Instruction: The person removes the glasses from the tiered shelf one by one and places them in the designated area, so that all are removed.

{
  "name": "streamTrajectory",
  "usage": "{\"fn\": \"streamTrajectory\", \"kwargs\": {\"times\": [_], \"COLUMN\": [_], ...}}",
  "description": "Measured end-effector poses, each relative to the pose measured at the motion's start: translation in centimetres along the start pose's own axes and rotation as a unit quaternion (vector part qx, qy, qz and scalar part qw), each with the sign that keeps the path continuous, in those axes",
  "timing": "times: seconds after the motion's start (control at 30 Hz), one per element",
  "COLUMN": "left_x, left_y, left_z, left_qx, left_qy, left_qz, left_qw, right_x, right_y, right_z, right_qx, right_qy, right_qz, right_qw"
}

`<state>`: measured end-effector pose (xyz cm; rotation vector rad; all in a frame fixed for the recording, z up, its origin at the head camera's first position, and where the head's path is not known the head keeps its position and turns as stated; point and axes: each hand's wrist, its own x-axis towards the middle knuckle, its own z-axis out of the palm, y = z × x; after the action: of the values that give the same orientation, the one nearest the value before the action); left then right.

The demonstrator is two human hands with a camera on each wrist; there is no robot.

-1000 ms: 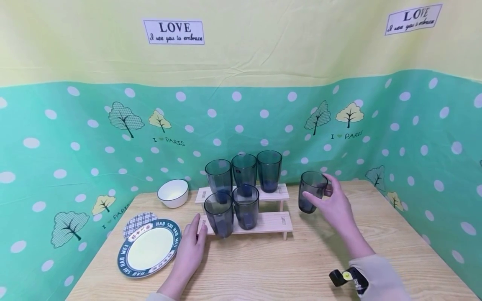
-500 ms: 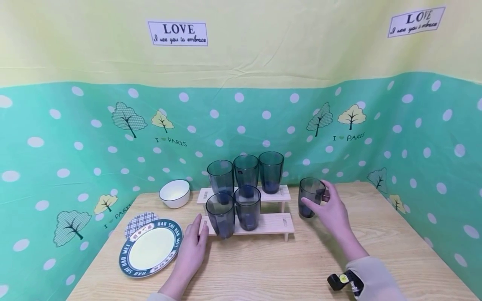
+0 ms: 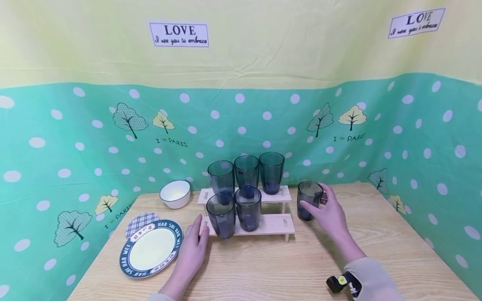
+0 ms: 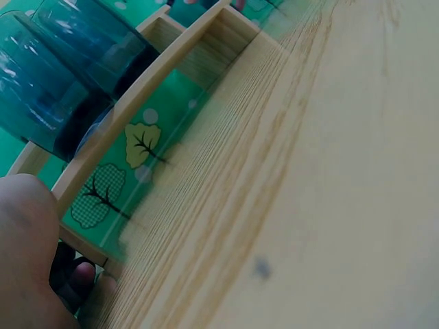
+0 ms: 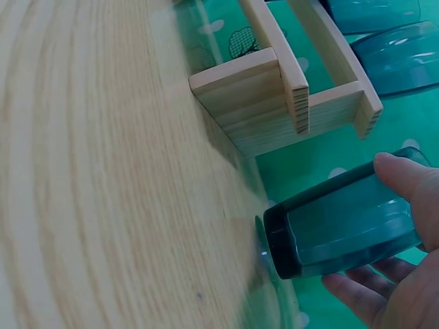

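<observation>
My right hand (image 3: 328, 212) grips a dark blue-grey glass tumbler (image 3: 306, 209), thumb on the near side and fingers round the far side. The tumbler is upright, its base close over the table at the right of a two-tier wooden rack (image 3: 272, 222). In the right wrist view, the tumbler (image 5: 343, 223) shows its thick dark base. My left hand (image 3: 191, 246) holds the left end of the rack's lower tier, its thumb (image 4: 27, 219) near the front edge. Two tumblers (image 3: 248, 211) stand on the lower tier; three more (image 3: 271, 173) stand on the upper one.
A white bowl (image 3: 175, 195) stands at the back left. Nearer, a white plate with a dark lettered rim (image 3: 126, 255) overlaps a checked round piece (image 3: 141, 222). A green and yellow patterned curtain (image 3: 241, 113) hangs along the back and sides of the wooden table (image 3: 263, 267).
My right hand has lowered the tumbler and brought it slightly nearer to me. The left hand stays at the rack's end, and the other tumblers keep their places.
</observation>
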<state>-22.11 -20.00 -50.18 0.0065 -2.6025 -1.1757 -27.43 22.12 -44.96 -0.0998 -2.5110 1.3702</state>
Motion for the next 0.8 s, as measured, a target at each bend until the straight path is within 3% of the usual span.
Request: {"fn": "streamTrajectory", "kwargs": {"times": [0.53,0.8], "left_x": [-0.12,-0.13], "left_y": [-0.17,-0.38], "left_z": [0.09,0.14], "left_qx": [0.007,0.003], "left_qy": [0.007,0.005], "left_qz": [0.017,0.015], "left_qw": [0.9998,0.9999], "right_x": [0.12,0.09], "right_y": [0.50,0.48], "right_z": [0.45,0.42], "right_qx": [0.011,0.014], "right_qy": [0.004,-0.015], "right_qz": [0.000,-0.001], "right_qw": [1.000,1.000]}}
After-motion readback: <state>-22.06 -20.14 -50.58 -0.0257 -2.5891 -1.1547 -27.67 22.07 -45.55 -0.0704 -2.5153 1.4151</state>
